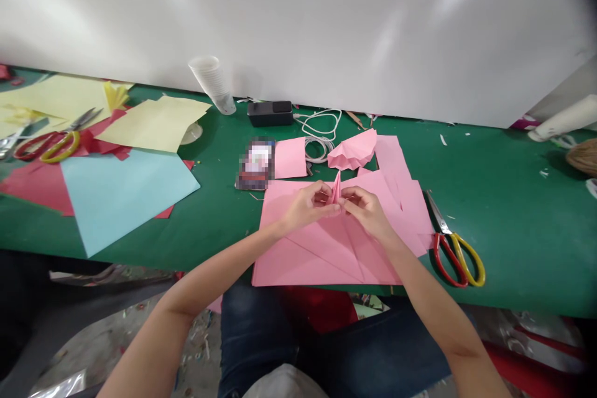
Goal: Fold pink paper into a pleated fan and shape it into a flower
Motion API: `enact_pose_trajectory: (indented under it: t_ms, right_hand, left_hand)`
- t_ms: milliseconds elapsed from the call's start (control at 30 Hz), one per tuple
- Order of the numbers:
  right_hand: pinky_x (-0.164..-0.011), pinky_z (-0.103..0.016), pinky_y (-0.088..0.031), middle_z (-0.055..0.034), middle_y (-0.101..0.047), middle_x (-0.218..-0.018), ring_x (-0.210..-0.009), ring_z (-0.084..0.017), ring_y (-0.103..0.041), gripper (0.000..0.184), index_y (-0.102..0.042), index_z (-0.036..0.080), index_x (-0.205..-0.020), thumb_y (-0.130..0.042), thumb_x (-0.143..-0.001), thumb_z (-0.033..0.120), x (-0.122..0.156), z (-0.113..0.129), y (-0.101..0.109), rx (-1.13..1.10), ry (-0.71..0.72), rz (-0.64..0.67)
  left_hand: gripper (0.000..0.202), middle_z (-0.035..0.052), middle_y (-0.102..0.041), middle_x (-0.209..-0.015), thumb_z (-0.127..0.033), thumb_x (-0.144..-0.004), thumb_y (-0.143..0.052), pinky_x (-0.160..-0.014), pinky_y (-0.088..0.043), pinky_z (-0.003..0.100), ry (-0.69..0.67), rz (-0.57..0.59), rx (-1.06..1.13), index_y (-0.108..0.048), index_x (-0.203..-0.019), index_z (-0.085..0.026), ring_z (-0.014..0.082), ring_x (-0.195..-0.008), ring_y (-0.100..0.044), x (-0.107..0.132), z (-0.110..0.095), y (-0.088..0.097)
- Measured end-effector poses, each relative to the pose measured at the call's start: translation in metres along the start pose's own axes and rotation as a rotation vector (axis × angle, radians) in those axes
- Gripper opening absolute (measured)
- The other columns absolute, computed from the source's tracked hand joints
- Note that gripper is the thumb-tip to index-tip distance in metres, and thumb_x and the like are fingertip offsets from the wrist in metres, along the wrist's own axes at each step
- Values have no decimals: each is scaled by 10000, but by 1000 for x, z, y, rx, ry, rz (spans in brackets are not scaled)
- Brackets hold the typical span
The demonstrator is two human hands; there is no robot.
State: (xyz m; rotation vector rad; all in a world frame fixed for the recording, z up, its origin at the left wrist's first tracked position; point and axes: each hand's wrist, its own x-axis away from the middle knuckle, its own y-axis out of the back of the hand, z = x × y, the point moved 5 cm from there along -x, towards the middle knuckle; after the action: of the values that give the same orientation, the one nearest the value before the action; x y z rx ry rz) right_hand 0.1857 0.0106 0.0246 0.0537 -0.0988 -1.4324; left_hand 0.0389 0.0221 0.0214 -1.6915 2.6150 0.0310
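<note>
A narrow, pleated piece of folded pink paper (336,188) stands upright between my two hands. My left hand (313,205) pinches it from the left, and my right hand (362,207) pinches it from the right near its base. Both hands are just over a stack of pink paper sheets (298,255), whose top sheet shows crease lines. Beyond my fingers lies a fan-like pleated pink paper (353,150). A smaller pink square (290,158) is to its left.
Right of the stack lie scissors (454,249) with red and yellow handles. A phone (255,165), black box (269,113), white cable (321,130) and leaning stack of cups (212,84) are behind. Blue paper (125,193), yellow sheets (153,123) and more scissors (60,144) occupy the left.
</note>
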Motion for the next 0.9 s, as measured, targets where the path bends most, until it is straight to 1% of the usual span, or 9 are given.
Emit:
enact_pose_trajectory:
  t_ms: [167,367,467,600,733,900]
  right_hand:
    - [-615,-282,-497,-26,-653,-826,-717,-146,-608,223,-645,194,-842,-707,-726,374,0,0,0,17,0,2]
    - [-609,-284,-497,-29,-652,-816,-707,-147,-608,228,-638,192,-841,-698,-726,379,0,0,0,25,-10,1]
    - [-612,-287,-496,-29,-651,-815,-707,-148,-608,221,-637,192,-839,-697,-726,372,-1,0,0,24,-14,-2]
    - [-634,-292,-497,-28,-652,-819,-725,-152,-613,208,-632,194,-832,-702,-723,356,-1,-1,0,30,-6,-3]
    - [-650,-298,-496,-27,-647,-826,-740,-155,-615,205,-630,196,-830,-706,-724,354,-1,-3,1,37,2,0]
    - [-628,-296,-489,-21,-646,-813,-708,-148,-602,207,-638,201,-830,-707,-720,362,-1,0,2,19,-7,-9]
  left_hand:
    - [291,7,-590,-824,-256,-683,-745,-730,-507,277,-31,14,-31,-513,-823,-148,104,-751,-596,1,-2,-1]
    - [241,7,-608,-829,-185,-699,-708,-726,-513,275,-17,23,-56,-505,-825,-151,104,-747,-611,1,-3,-2]
    - [258,6,-605,-828,-209,-695,-721,-719,-520,284,-19,21,-54,-504,-823,-153,108,-739,-611,1,-3,-2]
    - [360,10,-610,-873,-249,-653,-771,-726,-527,298,-24,27,-30,-500,-875,-166,119,-760,-620,1,-2,-3]
    - [341,16,-601,-892,-245,-672,-759,-757,-520,308,-25,32,-18,-495,-872,-163,122,-796,-620,1,0,-3]
    - [312,13,-593,-876,-258,-706,-737,-753,-508,305,-2,105,109,-476,-847,-163,120,-800,-619,-2,2,-4]
